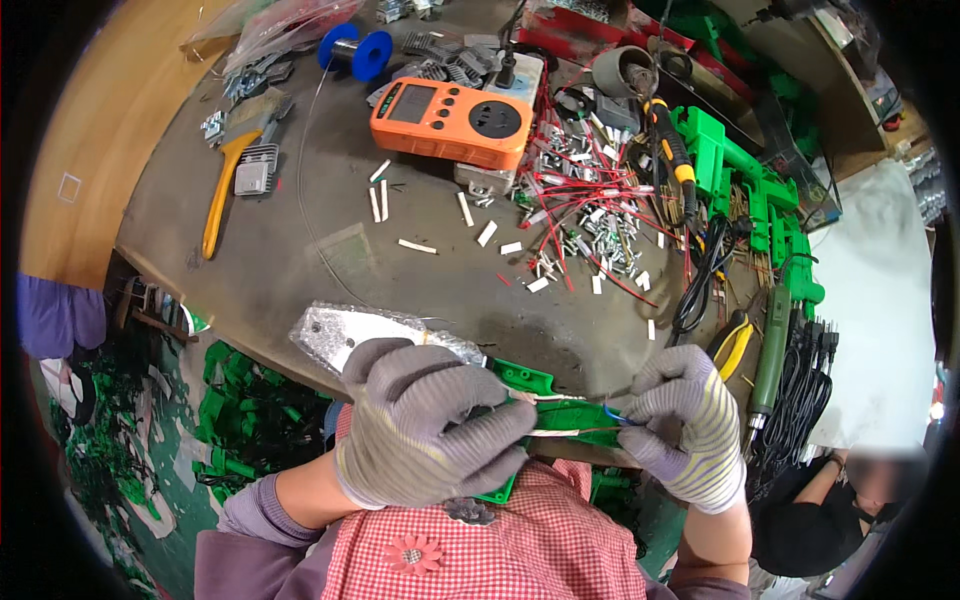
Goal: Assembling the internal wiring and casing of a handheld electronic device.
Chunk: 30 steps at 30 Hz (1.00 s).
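Shell (522,378) at the table (400,285)'s near edge looks light, stiff and smooth, best held by its rim; left hand (435,425) clasps it, right hand (690,430) pinches thin, likely delicate wires (611,412).

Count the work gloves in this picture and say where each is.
2: one glove on the left hand, at the green plastic part; one on the right hand, at the wires. Others could be hidden.

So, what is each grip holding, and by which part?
The right grip pinches wires at their visible right ends; the left grip holds the green casing by its left part, exact contact hidden.
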Motion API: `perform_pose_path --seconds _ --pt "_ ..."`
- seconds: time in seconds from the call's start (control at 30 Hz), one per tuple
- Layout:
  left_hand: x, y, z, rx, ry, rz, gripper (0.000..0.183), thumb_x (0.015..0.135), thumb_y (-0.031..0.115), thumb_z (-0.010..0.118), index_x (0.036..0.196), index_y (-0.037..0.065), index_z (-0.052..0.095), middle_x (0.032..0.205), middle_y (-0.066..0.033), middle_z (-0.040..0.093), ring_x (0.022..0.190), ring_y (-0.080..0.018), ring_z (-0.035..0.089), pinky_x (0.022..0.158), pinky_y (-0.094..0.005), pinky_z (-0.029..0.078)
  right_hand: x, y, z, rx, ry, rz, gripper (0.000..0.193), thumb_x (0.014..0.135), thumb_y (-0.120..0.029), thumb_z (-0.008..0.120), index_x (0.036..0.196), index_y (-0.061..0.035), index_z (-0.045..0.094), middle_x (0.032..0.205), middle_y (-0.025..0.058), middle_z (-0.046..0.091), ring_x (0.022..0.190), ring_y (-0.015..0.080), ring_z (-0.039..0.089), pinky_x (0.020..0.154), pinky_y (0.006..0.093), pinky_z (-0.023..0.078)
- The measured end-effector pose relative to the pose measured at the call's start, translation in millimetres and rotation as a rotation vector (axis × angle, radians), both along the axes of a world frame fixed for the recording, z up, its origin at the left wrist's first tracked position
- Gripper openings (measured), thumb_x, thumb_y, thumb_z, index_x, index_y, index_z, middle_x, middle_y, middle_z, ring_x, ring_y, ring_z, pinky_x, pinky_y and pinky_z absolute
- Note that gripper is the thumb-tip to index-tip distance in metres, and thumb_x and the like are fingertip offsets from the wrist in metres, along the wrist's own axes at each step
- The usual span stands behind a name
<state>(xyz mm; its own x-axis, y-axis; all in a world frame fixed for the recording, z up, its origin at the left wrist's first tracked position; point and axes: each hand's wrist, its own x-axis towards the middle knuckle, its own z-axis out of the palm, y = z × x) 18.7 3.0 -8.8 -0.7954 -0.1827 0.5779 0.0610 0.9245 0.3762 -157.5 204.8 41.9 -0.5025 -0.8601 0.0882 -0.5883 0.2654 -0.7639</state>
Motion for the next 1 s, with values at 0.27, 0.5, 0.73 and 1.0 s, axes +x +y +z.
perform_pose_path --seconds 0.27,0.5,0.73,1.0 --pt "-46 20 22 0.127 -0.149 -0.081 0.032 0.073 0.041 0.071 0.099 0.024 0.077 0.14 -0.0139 0.055 0.121 -0.0397 0.051 0.098 -0.0557 0.038 14 -5 -23 -0.104 0.522 0.013 0.025 0.063 -0.014 0.085 0.082 -0.012 0.069 0.072 0.0036 0.056 0.063 0.0267 0.056 0.054 0.0399 0.043" --pt "-43 35 16 -0.221 -0.12 0.067 0.018 0.058 0.033 0.077 0.076 0.031 0.072 0.133 0.0091 0.062 0.126 -0.026 0.048 0.106 -0.0549 0.028 1 -10 -17 -0.176 0.119 0.056 0.029 0.071 -0.015 0.083 0.096 -0.0088 0.071 0.085 0.0083 0.066 0.075 0.0314 0.064 0.066 0.0403 0.052" --pt "-50 31 17 -0.049 -0.15 -0.009 0.022 0.053 0.037 0.079 0.071 0.027 0.07 0.134 0.0028 0.06 0.123 -0.0299 0.05 0.103 -0.0566 0.029 -8 4 -25 -0.279 0.521 0.138 0.028 0.059 -0.015 0.078 0.086 -0.0136 0.07 0.076 0.001 0.06 0.068 0.0251 0.058 0.061 0.04 0.045" --pt "-52 26 17 0.019 -0.15 -0.042 0.015 0.06 0.032 0.079 0.07 0.026 0.069 0.137 -0.0009 0.06 0.122 -0.0311 0.05 0.101 -0.0558 0.031 -49 -12 -22 -0.234 -0.08 -0.24 0.008 0.075 -0.008 0.072 0.073 -0.0073 0.065 0.074 0.0069 0.064 0.066 0.0252 0.061 0.066 0.0356 0.05"
